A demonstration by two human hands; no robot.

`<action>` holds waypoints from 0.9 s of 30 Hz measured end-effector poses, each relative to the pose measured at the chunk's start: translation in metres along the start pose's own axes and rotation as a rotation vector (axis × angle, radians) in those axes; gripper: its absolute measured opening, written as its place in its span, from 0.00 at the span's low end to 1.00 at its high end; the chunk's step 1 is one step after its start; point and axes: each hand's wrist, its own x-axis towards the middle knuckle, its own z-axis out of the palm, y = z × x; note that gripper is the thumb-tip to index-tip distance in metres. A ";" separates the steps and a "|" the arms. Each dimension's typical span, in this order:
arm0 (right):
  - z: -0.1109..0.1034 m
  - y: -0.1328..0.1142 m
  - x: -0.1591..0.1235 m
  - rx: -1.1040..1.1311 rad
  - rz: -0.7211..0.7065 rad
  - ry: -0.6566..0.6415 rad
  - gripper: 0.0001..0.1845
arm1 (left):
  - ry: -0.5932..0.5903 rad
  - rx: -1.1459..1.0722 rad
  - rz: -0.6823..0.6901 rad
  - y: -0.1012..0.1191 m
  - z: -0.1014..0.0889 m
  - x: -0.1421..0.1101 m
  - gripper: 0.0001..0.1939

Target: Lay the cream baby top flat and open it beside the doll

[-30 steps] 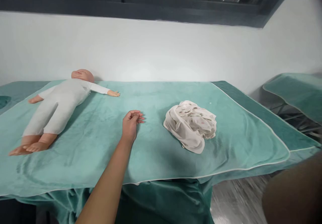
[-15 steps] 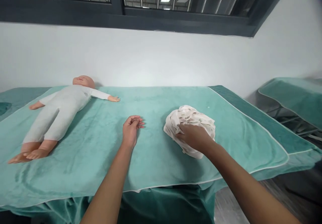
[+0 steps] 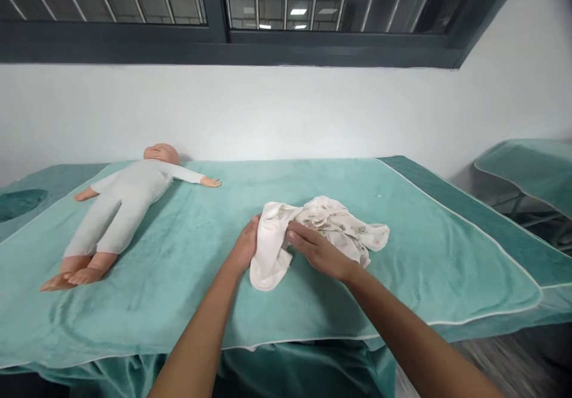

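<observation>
A crumpled white baby garment (image 3: 339, 225) with a small print lies on the green blanket. Its plain white part (image 3: 270, 249) is drawn out to the left, between my two hands. My left hand (image 3: 246, 244) grips the left edge of this part, the fingertips partly hidden behind the cloth. From the right, my right hand (image 3: 315, 248) pinches the middle of the garment between thumb and fingers. To the left a baby doll (image 3: 129, 198) in a white suit lies on its back, arms spread, apart from both hands.
A light green blanket (image 3: 201, 302) with white piping covers the table over darker green cloth (image 3: 429, 177). Behind it rise a white wall (image 3: 286, 112) and a barred window (image 3: 268, 5). Another green-covered surface (image 3: 531, 171) stands at the right.
My left hand has moved right and taken hold of the garment. The bundled cloth has spread out leftward, showing its plain white part. My right hand has shifted slightly left with it.
</observation>
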 end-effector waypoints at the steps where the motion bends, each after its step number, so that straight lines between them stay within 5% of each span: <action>1: 0.004 0.004 -0.003 -0.010 -0.020 0.003 0.17 | 0.008 -0.061 -0.027 0.000 -0.002 -0.001 0.19; 7: 0.017 0.043 -0.022 -0.626 -0.012 0.178 0.26 | 0.028 -0.432 -0.233 0.001 -0.015 -0.005 0.23; 13: -0.018 0.066 -0.037 -1.053 0.087 0.227 0.34 | 0.011 -0.664 -0.404 -0.003 -0.038 -0.011 0.30; 22: -0.103 0.076 -0.056 -0.950 0.269 0.294 0.39 | 0.063 -0.795 -0.397 -0.008 -0.042 -0.010 0.32; 27: -0.112 0.072 -0.055 -0.674 0.301 0.160 0.35 | 0.083 -0.748 -0.364 -0.005 -0.040 -0.014 0.31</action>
